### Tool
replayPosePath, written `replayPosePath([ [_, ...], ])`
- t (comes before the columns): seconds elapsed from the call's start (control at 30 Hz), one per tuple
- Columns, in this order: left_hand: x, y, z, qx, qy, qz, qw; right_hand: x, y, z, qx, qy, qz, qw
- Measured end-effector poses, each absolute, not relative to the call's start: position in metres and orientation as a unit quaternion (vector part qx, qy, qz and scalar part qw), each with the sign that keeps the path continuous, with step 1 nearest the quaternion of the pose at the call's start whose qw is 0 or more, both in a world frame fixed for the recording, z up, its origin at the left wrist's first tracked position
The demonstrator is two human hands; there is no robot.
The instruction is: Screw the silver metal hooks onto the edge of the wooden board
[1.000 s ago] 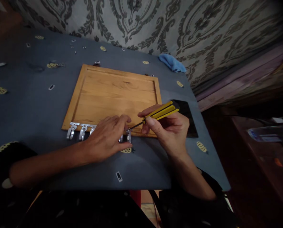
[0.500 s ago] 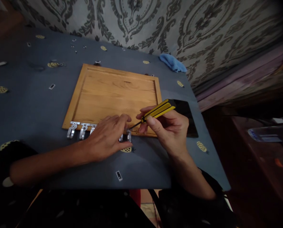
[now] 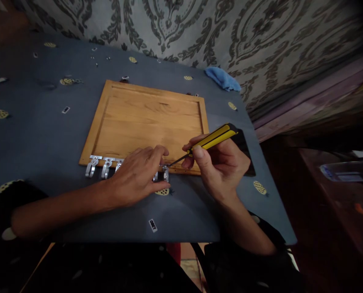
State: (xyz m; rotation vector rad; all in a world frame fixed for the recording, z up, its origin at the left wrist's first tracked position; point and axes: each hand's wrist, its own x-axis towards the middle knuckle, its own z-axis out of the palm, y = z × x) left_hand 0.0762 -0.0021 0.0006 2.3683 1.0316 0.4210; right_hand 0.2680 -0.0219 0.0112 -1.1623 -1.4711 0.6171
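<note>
A yellow-and-black screwdriver (image 3: 213, 140) is gripped in my right hand (image 3: 222, 171), its shaft slanting down to the left. Its tip meets the right end of a silver hook rail (image 3: 108, 160) lying along the near edge of a framed wooden board (image 3: 151, 122). My left hand (image 3: 138, 173) lies over the middle of the rail, its fingers bent onto the board's edge and its thumb by the right hooks, pressing the rail in place. Several metal hooks hang off the near edge; the middle ones are hidden under my left hand.
A blue cloth (image 3: 222, 78) lies at the table's back right. A dark flat object (image 3: 245, 152) is partly hidden behind my right hand. Small screws (image 3: 96, 64) are scattered at the back left. The blue patterned tablecloth (image 3: 41, 142) reaches a patterned wall behind.
My right hand has shifted slightly right, and the screwdriver handle has swung right and tilted lower, its tip staying at the rail's right end. My left hand has kept its place.
</note>
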Motion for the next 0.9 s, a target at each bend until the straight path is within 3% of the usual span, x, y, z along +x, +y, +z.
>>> replayPosePath([
  [0.9,0.0764,-0.0026,-0.0019,0.872,0.377,0.179,0.256,0.2687,-0.0209,0.0041,-0.471,-0.628,0.265,0.560],
])
